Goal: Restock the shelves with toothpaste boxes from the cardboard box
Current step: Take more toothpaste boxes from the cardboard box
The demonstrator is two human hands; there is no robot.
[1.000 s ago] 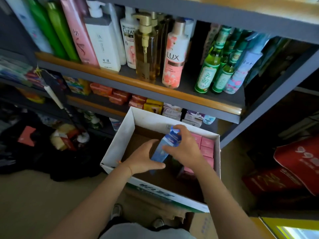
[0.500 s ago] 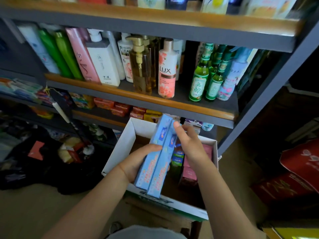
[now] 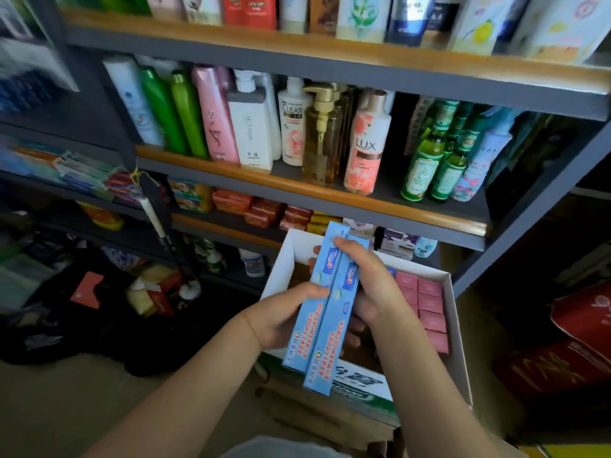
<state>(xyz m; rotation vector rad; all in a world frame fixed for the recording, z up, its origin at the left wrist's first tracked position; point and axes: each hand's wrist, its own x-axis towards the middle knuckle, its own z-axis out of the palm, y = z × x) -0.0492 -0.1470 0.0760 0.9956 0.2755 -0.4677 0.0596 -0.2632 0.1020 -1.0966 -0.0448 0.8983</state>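
Currently both hands grip two toothpaste boxes (image 3: 325, 309) above cardboard box (image 3: 458, 328): left hand (image 3: 284, 314) fingers curled beneath, right hand (image 3: 370, 282) fingers wrapped over; long axis points at shelves (image 3: 330, 190) ahead

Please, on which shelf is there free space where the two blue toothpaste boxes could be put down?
Both hands, left hand and right hand, hold the blue toothpaste boxes. Bare shelf board shows between the LUX bottle and the green glass bottles. The soap shelf shows bare board in front of the red packs. Elsewhere bottles stand tightly.
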